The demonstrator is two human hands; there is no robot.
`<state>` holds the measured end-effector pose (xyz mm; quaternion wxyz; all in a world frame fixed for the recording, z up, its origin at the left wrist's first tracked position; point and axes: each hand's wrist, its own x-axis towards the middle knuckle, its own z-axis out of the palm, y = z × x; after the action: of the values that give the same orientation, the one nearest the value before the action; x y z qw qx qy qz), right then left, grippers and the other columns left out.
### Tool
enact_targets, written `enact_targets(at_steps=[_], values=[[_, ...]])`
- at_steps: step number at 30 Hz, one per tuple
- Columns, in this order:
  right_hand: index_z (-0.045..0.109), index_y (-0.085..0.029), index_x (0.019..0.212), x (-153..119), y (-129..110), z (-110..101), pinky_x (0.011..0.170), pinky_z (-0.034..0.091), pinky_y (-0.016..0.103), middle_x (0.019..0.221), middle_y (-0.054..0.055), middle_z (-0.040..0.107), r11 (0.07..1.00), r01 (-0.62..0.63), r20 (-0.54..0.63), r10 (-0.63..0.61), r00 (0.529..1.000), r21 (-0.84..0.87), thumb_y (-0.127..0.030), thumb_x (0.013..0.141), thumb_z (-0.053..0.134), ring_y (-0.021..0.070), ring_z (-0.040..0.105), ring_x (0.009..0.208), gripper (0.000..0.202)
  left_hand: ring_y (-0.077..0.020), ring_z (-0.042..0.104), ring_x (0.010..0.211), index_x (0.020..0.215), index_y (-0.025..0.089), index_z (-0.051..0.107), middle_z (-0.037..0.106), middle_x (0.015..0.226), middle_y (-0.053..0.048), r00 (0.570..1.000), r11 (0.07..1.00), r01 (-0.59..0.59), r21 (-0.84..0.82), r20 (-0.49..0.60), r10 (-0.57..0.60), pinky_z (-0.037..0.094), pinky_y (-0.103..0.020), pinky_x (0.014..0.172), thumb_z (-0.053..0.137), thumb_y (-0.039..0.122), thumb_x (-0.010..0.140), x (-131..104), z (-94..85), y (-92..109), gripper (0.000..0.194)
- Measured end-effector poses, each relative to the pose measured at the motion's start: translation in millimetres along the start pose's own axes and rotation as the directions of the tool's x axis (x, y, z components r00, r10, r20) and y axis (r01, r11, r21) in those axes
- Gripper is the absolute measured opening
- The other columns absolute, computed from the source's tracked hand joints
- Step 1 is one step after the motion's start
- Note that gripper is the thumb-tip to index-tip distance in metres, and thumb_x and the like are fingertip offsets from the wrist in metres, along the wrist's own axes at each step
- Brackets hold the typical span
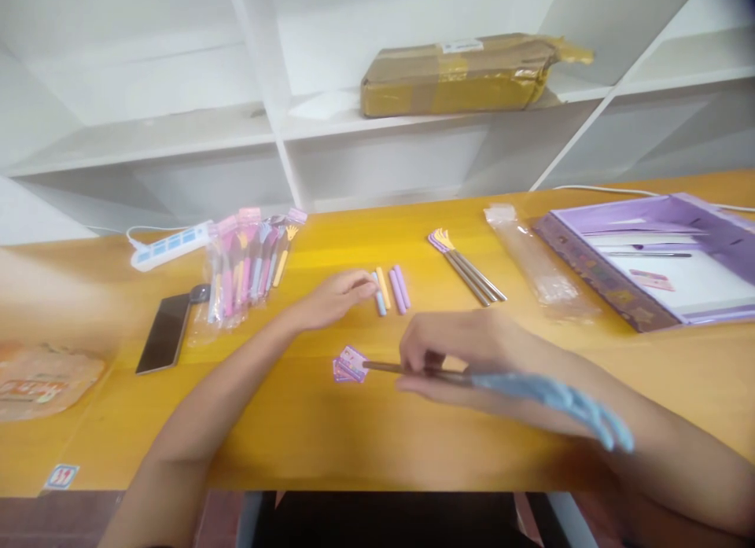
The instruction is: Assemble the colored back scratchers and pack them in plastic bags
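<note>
My right hand (457,343) is closed round the metal rod of a back scratcher (524,387), whose light-blue hand-shaped head points toward the lower right. The bare rod end hangs beside a few small printed cards (351,365) on the table. My left hand (336,298) reaches in from the left, its thumb and fingertips pinched at a light-blue handle tube (379,296). Alongside lie a yellow tube (384,287) and two purple tubes (399,288). Several back scratcher rods (469,273) with purple and yellow heads rest together further right.
At the left are bagged back scratchers (241,265), a power strip (171,245) and a phone (163,333). Clear plastic bags (539,269) lie by a purple box (613,285) at the right. A taped cardboard parcel (454,80) sits on the white shelf (330,127) behind.
</note>
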<state>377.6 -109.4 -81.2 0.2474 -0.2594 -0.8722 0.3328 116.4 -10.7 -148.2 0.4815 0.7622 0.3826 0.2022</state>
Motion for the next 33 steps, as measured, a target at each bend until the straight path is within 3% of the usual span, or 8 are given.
enact_targets(at_steps=[2,5,10,13,18,24,28,33], values=[[0.064,-0.020,0.087,6.5,4.0,-8.4,0.060,0.048,0.024,0.082,0.001,0.070,0.987,-0.088,-0.145,0.108,0.984,0.137,-0.044,0.104,0.074,0.0104,0.065,0.068,0.031,-0.0219,0.069,0.111,0.112,0.020,0.070,0.074,0.117,-0.009,0.959,0.991,-0.033,-0.130,0.275,0.068,0.055,-0.038,0.103,0.045,0.061,0.112,-9.9,-1.9,19.8,0.048],[0.065,-0.020,0.091,15.5,16.8,-21.5,0.058,0.057,0.025,0.078,0.000,0.073,0.910,-0.164,-0.280,0.283,0.917,0.380,-0.047,0.092,0.087,0.0139,0.072,0.064,0.035,-0.0175,0.070,0.093,0.110,0.020,0.072,0.075,0.097,-0.005,0.907,0.995,-0.011,-0.101,0.418,0.052,0.054,-0.030,0.091,0.049,0.062,0.111,-19.6,-2.2,39.1,0.048],[0.068,-0.023,0.099,24.3,47.5,-40.8,0.050,0.057,0.030,0.091,0.002,0.075,0.848,0.104,-0.620,0.291,0.728,0.520,-0.053,0.100,0.078,0.0148,0.070,0.057,0.032,-0.0138,0.065,0.077,0.095,0.019,0.065,0.067,0.078,0.000,0.934,0.997,-0.019,-0.079,0.354,0.046,0.050,-0.027,0.080,0.046,0.052,0.114,-19.7,-0.1,41.5,0.043],[0.074,-0.022,0.096,27.0,59.5,-42.9,0.047,0.050,0.027,0.092,0.004,0.074,0.884,0.130,-0.710,0.264,0.653,0.448,-0.054,0.103,0.074,0.0122,0.065,0.056,0.033,-0.0141,0.067,0.079,0.087,0.019,0.060,0.061,0.074,0.002,0.969,0.997,-0.035,-0.072,0.242,0.051,0.049,-0.026,0.080,0.047,0.050,0.113,-18.5,2.1,39.0,0.042],[0.076,-0.020,0.101,30.8,56.0,-28.2,0.054,0.047,0.026,0.075,0.002,0.067,0.922,-0.033,-0.631,0.291,0.719,0.387,-0.069,0.103,0.065,0.0104,0.058,0.057,0.051,-0.0133,0.065,0.075,0.082,0.020,0.057,0.058,0.074,0.003,0.987,0.997,-0.035,-0.074,0.151,0.046,0.049,-0.027,0.079,0.050,0.049,0.112,-17.2,10.9,35.4,0.042],[0.068,-0.018,0.107,41.7,59.8,0.3,0.069,0.056,0.029,0.084,0.002,0.068,0.847,-0.102,-0.255,0.269,0.929,0.522,-0.065,0.102,0.069,0.0137,0.064,0.073,0.047,-0.0173,0.069,0.077,0.091,0.020,0.064,0.070,0.078,-0.003,0.995,0.974,-0.088,-0.209,0.024,0.095,0.053,-0.032,0.083,0.052,0.063,0.109,-13.1,12.9,33.4,0.049],[0.062,-0.018,0.100,45.0,81.1,4.3,0.064,0.053,0.028,0.082,0.001,0.067,0.751,-0.168,-0.190,0.365,0.911,0.638,-0.054,0.103,0.067,0.0119,0.063,0.066,0.036,-0.0175,0.069,0.081,0.091,0.018,0.067,0.075,0.088,-0.006,0.993,0.987,-0.059,-0.150,0.097,0.074,0.054,-0.032,0.084,0.046,0.063,0.112,-13.0,10.5,31.8,0.053],[0.056,-0.020,0.104,47.3,95.1,13.3,0.059,0.050,0.026,0.082,0.000,0.069,0.679,-0.226,-0.121,0.424,0.898,0.698,-0.053,0.099,0.073,0.0131,0.065,0.067,0.037,-0.0158,0.066,0.077,0.084,0.020,0.063,0.074,0.081,-0.002,1.000,0.999,-0.001,0.038,0.024,0.001,0.050,-0.029,0.082,0.041,0.052,0.115,-9.6,17.9,24.6,0.049]])
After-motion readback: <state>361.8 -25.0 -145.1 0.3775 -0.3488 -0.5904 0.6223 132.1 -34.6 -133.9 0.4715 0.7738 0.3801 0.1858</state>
